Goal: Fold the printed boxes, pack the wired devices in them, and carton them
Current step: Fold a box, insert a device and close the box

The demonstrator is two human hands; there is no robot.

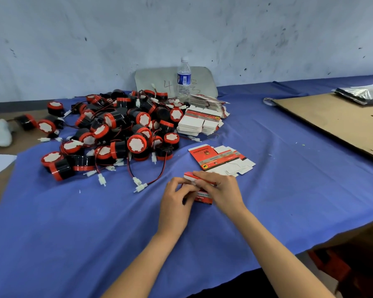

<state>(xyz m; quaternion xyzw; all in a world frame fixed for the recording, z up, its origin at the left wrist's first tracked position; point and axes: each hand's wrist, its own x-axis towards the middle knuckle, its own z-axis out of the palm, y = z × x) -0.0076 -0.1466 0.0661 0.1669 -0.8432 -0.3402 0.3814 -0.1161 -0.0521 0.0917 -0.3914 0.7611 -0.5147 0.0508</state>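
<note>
- The printed box (203, 198) stands half-formed on the blue-clothed desk (95, 233), near its front edge, between both hands
- The left hand (176, 201) pinches its left side; the right hand (223, 190) wraps over its top, fingers closed on the red flap
- Thin card: probably light, creases easily, best held by edges and folds
- Flat blanks (221, 161) lie just behind; the wired devices (116, 130) are heaped further left

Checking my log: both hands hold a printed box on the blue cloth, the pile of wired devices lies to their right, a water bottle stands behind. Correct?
One slip: the head view shows the pile of wired devices to the left of the left hand and right hand, not the right. The box, blue cloth and water bottle are as stated.
</note>
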